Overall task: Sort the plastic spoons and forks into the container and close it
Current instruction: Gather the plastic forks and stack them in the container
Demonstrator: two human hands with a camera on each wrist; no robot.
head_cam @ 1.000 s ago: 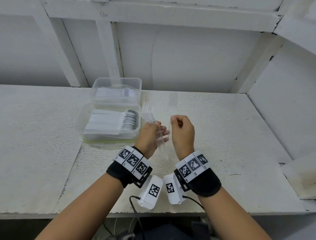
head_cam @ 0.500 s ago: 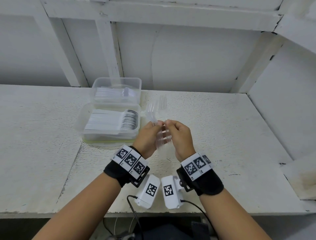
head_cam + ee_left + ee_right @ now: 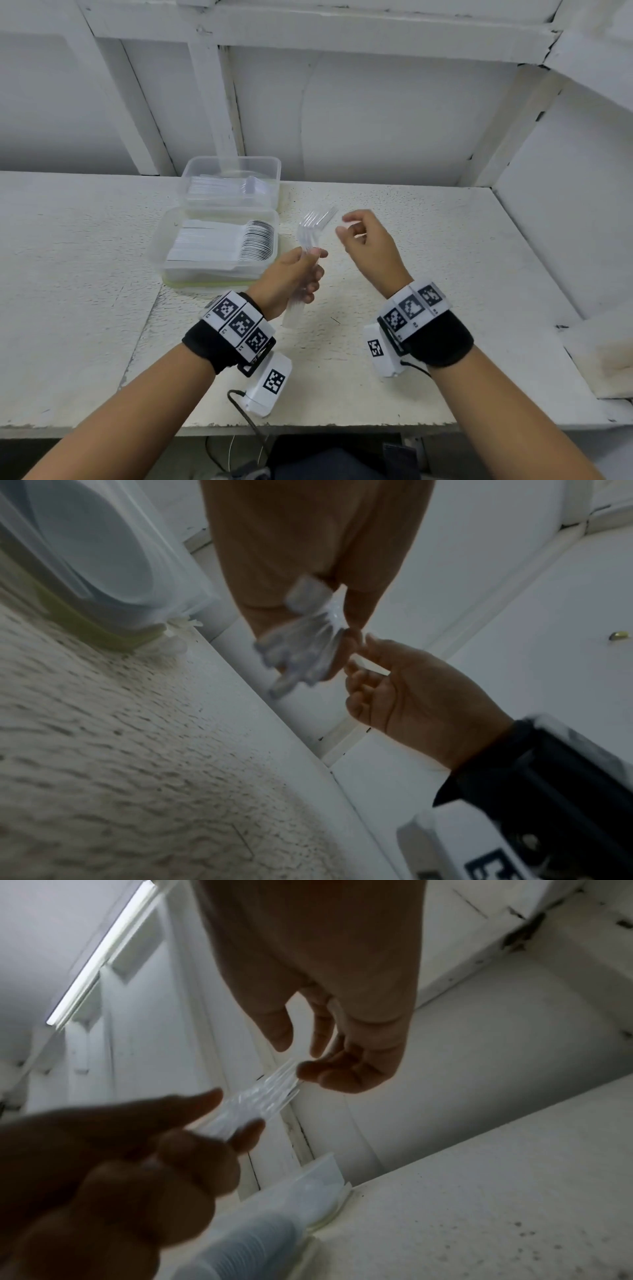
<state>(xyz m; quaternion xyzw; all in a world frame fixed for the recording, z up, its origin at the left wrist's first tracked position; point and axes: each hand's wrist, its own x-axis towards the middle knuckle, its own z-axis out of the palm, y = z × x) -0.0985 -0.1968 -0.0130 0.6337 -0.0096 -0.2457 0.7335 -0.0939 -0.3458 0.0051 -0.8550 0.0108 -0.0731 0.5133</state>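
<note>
My left hand [image 3: 291,277] grips a bundle of clear plastic forks [image 3: 310,233] by the handles, tines pointing up and away over the table. The same forks [image 3: 260,1096] show in the right wrist view, fanned slightly at the tines. Just right of the tines, my right hand [image 3: 370,243] hovers with loosely curled fingers, and I see nothing held in it. Its fingertips [image 3: 304,1070] are very close to the tine tips. A clear container of white spoons [image 3: 219,246] sits left of my hands. Behind it is a second clear container [image 3: 233,185] holding clear forks.
The near container rests on a green-edged lid [image 3: 205,284]. The white bench [image 3: 445,274] ends at a wall behind and a side panel on the right. Its front edge lies just under my wrists. Wrist cameras and cables hang below both arms.
Both hands were together on the fork bundle. My right hand has let go and moved right, while the left keeps the bundle, now tilted with the tines leaning right.
</note>
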